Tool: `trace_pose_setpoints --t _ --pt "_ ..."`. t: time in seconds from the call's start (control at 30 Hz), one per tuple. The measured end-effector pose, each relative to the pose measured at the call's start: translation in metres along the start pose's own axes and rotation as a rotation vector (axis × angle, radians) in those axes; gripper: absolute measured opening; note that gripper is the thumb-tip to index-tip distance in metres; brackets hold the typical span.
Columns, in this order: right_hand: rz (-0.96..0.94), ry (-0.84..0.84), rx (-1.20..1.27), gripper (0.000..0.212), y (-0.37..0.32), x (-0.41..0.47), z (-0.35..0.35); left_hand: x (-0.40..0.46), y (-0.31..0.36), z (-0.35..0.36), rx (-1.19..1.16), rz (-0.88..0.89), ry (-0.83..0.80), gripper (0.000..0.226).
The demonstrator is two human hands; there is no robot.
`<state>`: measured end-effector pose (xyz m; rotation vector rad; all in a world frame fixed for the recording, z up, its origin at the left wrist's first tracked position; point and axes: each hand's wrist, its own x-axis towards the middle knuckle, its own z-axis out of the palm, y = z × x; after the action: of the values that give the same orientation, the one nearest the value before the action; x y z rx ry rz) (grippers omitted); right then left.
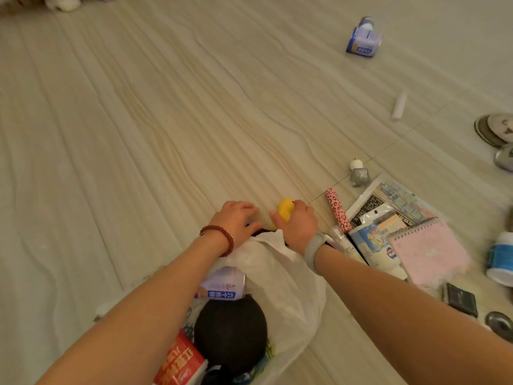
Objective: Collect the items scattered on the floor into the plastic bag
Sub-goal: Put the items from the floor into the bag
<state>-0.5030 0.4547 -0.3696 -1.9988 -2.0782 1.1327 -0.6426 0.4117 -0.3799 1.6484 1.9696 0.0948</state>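
A white plastic bag (pixel 280 276) lies on the floor below my arms. It holds a black round object (pixel 230 329), a white and blue carton (pixel 222 284) and a red book (pixel 177 362). My right hand (pixel 298 225) is closed around a small yellow toy (pixel 286 208) just beyond the bag's mouth. My left hand (pixel 236 220) rests at the bag's far edge, fingers curled down on it beside something dark. Whether it grips the bag I cannot tell.
Scattered at right: a pink leopard tube (pixel 338 213), a silver bottle (pixel 359 173), flat packets (pixel 388 207), a pink spiral notebook (pixel 430 251), a blue-white roll (pixel 501 258), a black case (pixel 462 300). Farther off lie a blue carton (pixel 363 37) and a white stick (pixel 399 105).
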Motion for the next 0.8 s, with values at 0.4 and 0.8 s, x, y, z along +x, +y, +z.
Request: trace_pose_setpoints --t 0.4,0.8 --pt "-0.149 0.194 0.546 0.043 -0.002 -0.026 -0.033 -0.018 0.013 0.001 -0.223 -0.036 0.131 0.020" --pt "-0.896 -0.087 -0.130 0.055 0.039 -0.144 -0.006 -0.193 -0.030 0.007 -0.230 0.031 0.432 0.029"
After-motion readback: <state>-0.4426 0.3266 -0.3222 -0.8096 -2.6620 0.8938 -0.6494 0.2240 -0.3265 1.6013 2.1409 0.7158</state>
